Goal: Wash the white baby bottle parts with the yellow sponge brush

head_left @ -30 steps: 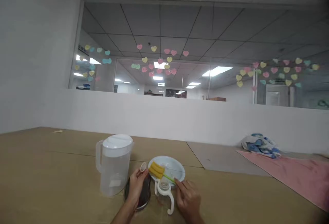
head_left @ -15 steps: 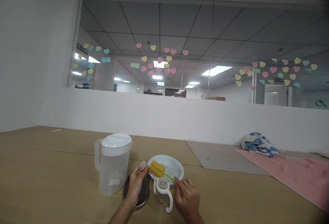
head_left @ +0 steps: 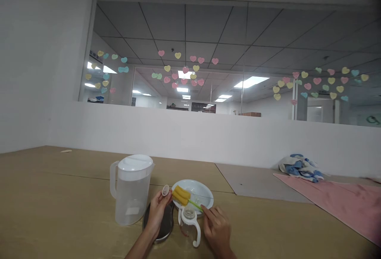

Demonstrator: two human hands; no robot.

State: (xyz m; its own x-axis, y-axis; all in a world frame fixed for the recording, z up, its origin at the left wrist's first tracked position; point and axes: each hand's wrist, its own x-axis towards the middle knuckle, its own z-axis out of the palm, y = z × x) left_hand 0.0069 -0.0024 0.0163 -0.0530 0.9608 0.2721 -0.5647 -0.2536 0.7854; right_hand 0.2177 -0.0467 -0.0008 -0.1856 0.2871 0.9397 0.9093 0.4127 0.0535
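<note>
My left hand (head_left: 157,211) is closed on a small round whitish piece (head_left: 165,190) that looks like a bottle top; its exact kind is too small to tell. In my right hand (head_left: 218,227) is the thin green handle of a bottle brush (head_left: 181,195). The brush's yellow sponge head reaches left to my left fingertips, over the rim of a white bowl (head_left: 208,205). Between my hands stands a clear baby bottle (head_left: 188,227) with white side handles, its mouth uncovered. A dark, curved, shallow tray or pad (head_left: 166,227) lies partly under my left forearm.
A lidded translucent pitcher (head_left: 132,195) stands left of my hands on the tan table (head_left: 59,211). Farther right lie a crumpled blue-and-white cloth (head_left: 300,167), a pink cloth (head_left: 342,201) and a grey mat (head_left: 262,183). A white wall (head_left: 166,132) rises behind.
Hardly anything differs. Both hands keep their holds, and the brush head stays by my left fingertips. The whole view has shifted very slightly.
</note>
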